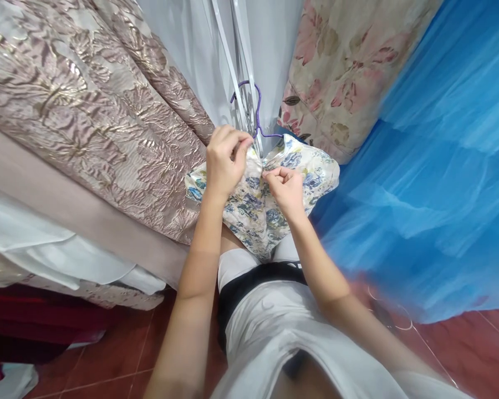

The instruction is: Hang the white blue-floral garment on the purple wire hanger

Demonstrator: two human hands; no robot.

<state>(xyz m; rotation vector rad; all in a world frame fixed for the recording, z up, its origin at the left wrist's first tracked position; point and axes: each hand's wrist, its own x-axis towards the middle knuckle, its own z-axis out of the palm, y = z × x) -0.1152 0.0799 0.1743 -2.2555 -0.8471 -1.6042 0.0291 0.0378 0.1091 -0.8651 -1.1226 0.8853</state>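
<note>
A floral garment (249,208), white with blue and yellow flowers, hangs in front of me on a purple hanger (258,105). It looks like a short-sleeved top or dress. My left hand (228,158) is at the left side of its neckline, thumb and forefinger pinched together on the cloth edge. Lower and to the right, my right hand (286,188) pinches the front edge near the middle of the neck opening. Whether a button or other fastening lies between the right fingertips is too small to tell.
Pink-and-gold brocade cloth (83,111) hangs on the left, with white cloth (58,238) beneath. Floral cloth (341,72) and blue tulle (424,194) hang on the right. White metal bars (228,50) stand behind the hanger. The floor (116,343) has red tiles.
</note>
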